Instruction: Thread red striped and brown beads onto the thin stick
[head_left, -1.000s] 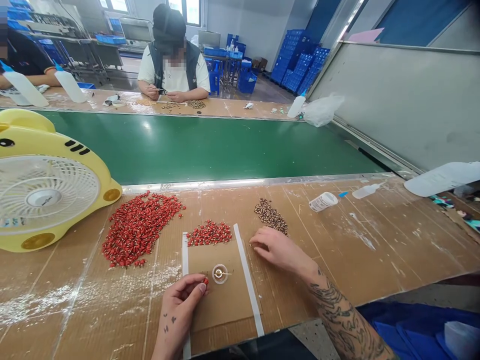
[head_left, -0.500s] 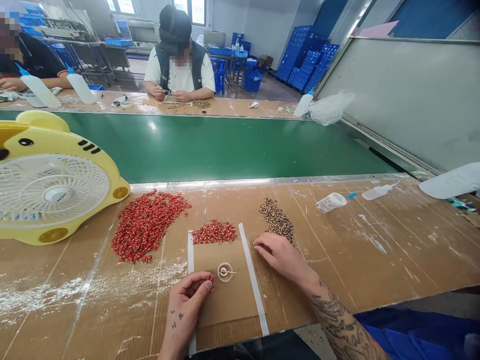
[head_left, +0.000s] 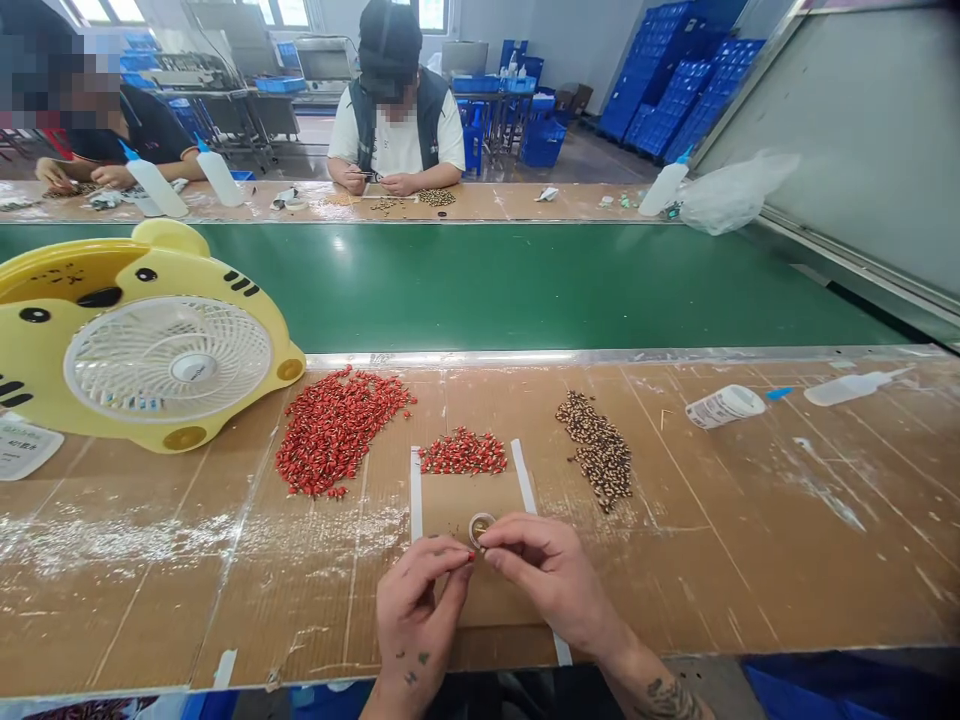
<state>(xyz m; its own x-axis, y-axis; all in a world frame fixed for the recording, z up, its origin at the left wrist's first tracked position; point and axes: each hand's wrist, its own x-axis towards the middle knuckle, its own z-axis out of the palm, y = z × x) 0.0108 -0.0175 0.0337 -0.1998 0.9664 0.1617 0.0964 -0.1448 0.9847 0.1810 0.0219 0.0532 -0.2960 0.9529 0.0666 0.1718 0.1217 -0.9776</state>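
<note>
My left hand (head_left: 426,600) is closed in a pinch on a small red bead-like piece (head_left: 471,556), only a bit of which shows at the fingertips. Close beside it, my right hand (head_left: 553,578) also pinches, thumb against forefinger; what lies between those fingertips is too small to make out. Just behind the fingers is a small round clear dish (head_left: 474,521), partly covered by my right hand. A small heap of red pieces (head_left: 463,452) lies at the far end of the cardboard sheet (head_left: 457,492), between two white tape strips.
A bigger red heap (head_left: 330,430) lies left, near a yellow animal-shaped fan (head_left: 180,360). Dark-and-gold beads (head_left: 596,450) lie right, then a white bottle (head_left: 726,406) and a squeeze bottle (head_left: 851,388). Across the green belt (head_left: 540,285), two people sit working.
My right hand has moved left from beside the dark bead pile to the dish, meeting my left hand. The view has turned left, showing more of the fan.
</note>
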